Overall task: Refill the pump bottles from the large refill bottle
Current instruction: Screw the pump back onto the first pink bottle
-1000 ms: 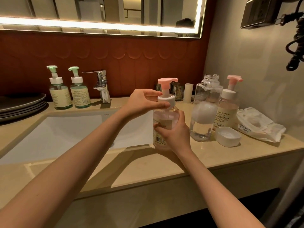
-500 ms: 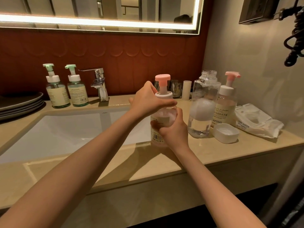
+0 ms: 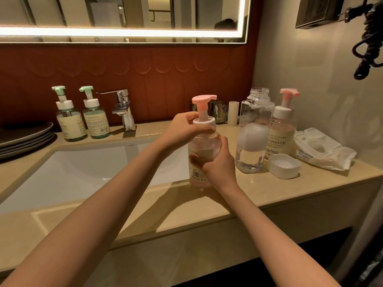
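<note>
A clear pump bottle with a pink pump head (image 3: 204, 139) stands on the counter at the sink's right edge. My right hand (image 3: 217, 164) grips its body from the right. My left hand (image 3: 186, 129) grips the white collar under the pump. The large clear refill bottle (image 3: 253, 131) stands uncapped just to the right, with liquid and foam inside. Its white cap (image 3: 283, 165) lies upturned in front of a second pink pump bottle (image 3: 283, 129). Two green pump bottles (image 3: 71, 119) (image 3: 95, 117) stand at the back left.
A white sink basin (image 3: 87, 172) is set in the beige counter, with a chrome tap (image 3: 122, 108) behind it. Dark plates (image 3: 24, 137) are stacked at the far left. A pack of wet wipes (image 3: 323, 150) lies at the right. Glass tumblers (image 3: 217, 111) stand by the back wall.
My left hand has turned round the white collar of the pump, and the pink spout now points right. My right hand has kept its hold on the bottle body.
</note>
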